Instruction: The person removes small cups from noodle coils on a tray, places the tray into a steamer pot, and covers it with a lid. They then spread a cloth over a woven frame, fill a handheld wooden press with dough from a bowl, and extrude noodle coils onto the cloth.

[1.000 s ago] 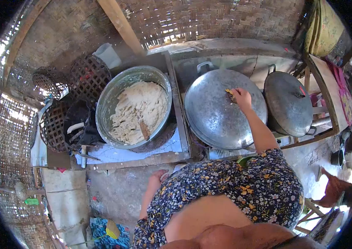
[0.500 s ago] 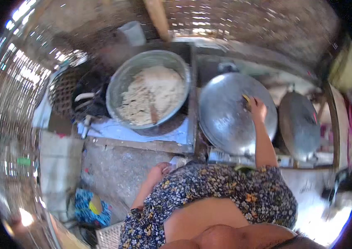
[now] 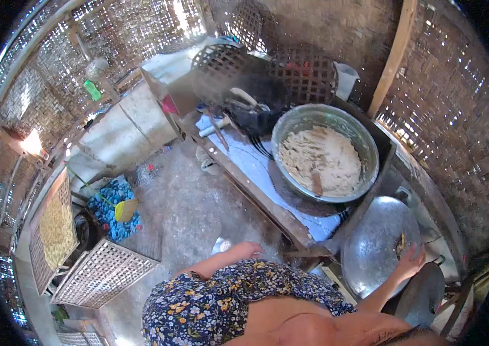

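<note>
1. One right hand point(image 3: 409, 263) meets the handle point(image 3: 400, 242) of one broad lid point(image 3: 372, 242) beside the bench point(image 3: 244, 180); whether it grips is unclear.
2. One left hand point(image 3: 247, 250) hangs empty, fingers loosely apart.
3. One basin point(image 3: 345, 117) of pale dough point(image 3: 331, 151) holds one paddle point(image 3: 316, 182).
4. One second pot point(image 3: 423, 299) crowds the right arm.
</note>
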Demonstrator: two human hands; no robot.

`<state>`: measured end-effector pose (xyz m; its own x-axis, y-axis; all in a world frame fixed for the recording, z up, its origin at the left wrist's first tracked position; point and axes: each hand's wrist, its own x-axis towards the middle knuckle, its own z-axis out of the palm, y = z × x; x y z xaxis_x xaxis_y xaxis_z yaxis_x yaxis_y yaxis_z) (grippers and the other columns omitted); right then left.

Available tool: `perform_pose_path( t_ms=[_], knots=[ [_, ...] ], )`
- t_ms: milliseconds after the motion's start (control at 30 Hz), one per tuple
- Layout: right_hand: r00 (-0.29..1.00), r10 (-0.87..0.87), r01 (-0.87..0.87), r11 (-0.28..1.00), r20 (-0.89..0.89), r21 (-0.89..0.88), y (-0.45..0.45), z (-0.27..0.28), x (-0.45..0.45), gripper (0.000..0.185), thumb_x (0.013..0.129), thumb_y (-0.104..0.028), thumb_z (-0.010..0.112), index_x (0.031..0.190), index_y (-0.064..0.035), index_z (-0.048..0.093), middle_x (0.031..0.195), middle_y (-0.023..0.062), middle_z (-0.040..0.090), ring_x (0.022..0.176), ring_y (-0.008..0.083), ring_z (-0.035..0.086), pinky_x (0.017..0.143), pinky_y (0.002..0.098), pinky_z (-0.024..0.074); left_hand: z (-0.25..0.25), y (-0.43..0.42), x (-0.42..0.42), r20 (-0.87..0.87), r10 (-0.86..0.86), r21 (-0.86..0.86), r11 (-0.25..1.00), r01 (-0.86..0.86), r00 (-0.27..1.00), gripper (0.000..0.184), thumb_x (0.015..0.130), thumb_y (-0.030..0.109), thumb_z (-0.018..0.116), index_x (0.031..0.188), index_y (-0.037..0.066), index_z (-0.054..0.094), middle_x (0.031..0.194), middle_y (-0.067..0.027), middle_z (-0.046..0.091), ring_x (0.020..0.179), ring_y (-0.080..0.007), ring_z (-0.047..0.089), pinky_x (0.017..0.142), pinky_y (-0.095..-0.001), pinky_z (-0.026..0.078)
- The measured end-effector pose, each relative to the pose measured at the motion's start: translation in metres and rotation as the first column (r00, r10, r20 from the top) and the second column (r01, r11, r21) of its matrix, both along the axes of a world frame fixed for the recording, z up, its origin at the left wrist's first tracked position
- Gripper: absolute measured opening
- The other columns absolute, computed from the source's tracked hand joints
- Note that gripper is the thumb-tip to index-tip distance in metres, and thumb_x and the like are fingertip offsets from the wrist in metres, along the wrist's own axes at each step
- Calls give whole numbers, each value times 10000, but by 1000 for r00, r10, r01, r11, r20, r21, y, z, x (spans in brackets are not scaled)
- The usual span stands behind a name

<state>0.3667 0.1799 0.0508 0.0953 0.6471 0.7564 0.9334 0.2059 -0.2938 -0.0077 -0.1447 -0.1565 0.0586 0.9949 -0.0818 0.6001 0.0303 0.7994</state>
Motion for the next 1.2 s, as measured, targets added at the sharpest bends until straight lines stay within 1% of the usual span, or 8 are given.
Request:
perform_pose_path(
  t_ms=[100, 200, 267, 433, 533, 800, 967, 1200],
  knots=[
    [999, 40, -42, 994, 21, 99, -48, 20, -45, 317, 821, -253, 584, 1048, -32, 596, 1059, 166, 550, 974, 310, 532, 816, 412, 441, 1, -14, -42, -4, -11, 45, 999, 11, 1000, 298, 850, 290, 483, 1035, 83, 589, 996, -142, 578, 936, -330, 544, 819, -387, 442],
    [997, 59, -54, 993, -47, 100, -91, 46, -101, 278, 817, -213, 585, 1030, -36, 604, 1073, 155, 546, 989, 304, 524, 822, 407, 433, 56, -34, -92, -18, 78, -7, 997, -78, 997, 300, 843, 274, 491, 1050, 78, 583, 999, -151, 576, 942, -334, 541, 815, -391, 442],
    [990, 92, -84, 993, -103, 79, -111, 40, -143, 266, 813, -197, 588, 1025, -39, 606, 1069, 151, 549, 996, 305, 520, 834, 409, 425, 38, -57, -134, -19, 157, 34, 987, -156, 987, 301, 821, 255, 521, 1056, 79, 584, 1012, -152, 577, 937, -333, 542, 816, -386, 443],
    [979, 200, -203, 973, 39, 108, -121, 60, -242, 250, 782, -155, 612, 991, -18, 608, 1052, 160, 555, 1002, 312, 509, 860, 402, 399, 45, -117, -217, -134, 321, -16, 945, -326, 938, 290, 809, 246, 542, 1039, 77, 595, 1007, -152, 588, 930, -324, 549, 811, -379, 448],
    [958, 285, -285, 950, 18, 131, -134, 77, -299, 237, 761, -129, 622, 973, -24, 611, 1037, 153, 559, 988, 317, 509, 857, 397, 397, 59, -142, -238, -65, 416, 67, 909, -412, 907, 270, 808, 230, 547, 1014, 66, 605, 981, -154, 599, 920, -321, 555, 798, -379, 453],
    [836, 548, -543, 828, 5, 139, -121, 89, -429, 215, 731, -104, 634, 936, -47, 612, 1015, 145, 554, 949, 320, 522, 822, 390, 411, 15, -179, -258, 29, 581, 22, 813, -581, 814, 244, 806, 233, 569, 998, 91, 621, 962, -148, 610, 921, -304, 565, 796, -368, 453],
    [708, 703, -698, 711, -63, 84, -103, 72, -516, 218, 733, -96, 633, 939, -29, 605, 1034, 151, 549, 964, 314, 527, 850, 375, 410, 43, -175, -282, 56, 649, 64, 756, -651, 759, 239, 808, 227, 584, 993, 80, 618, 948, -137, 620, 883, -310, 583, 773, -356, 465],
    [704, 676, -666, 735, -217, 128, -34, 63, -607, 225, 732, -88, 636, 952, -46, 616, 1021, 132, 558, 953, 284, 534, 838, 354, 414, 55, -129, -360, 3, 760, -30, 650, -760, 650, 208, 818, 159, 585, 989, 44, 619, 977, -138, 619, 929, -252, 591, 826, -325, 452]
  ],
)
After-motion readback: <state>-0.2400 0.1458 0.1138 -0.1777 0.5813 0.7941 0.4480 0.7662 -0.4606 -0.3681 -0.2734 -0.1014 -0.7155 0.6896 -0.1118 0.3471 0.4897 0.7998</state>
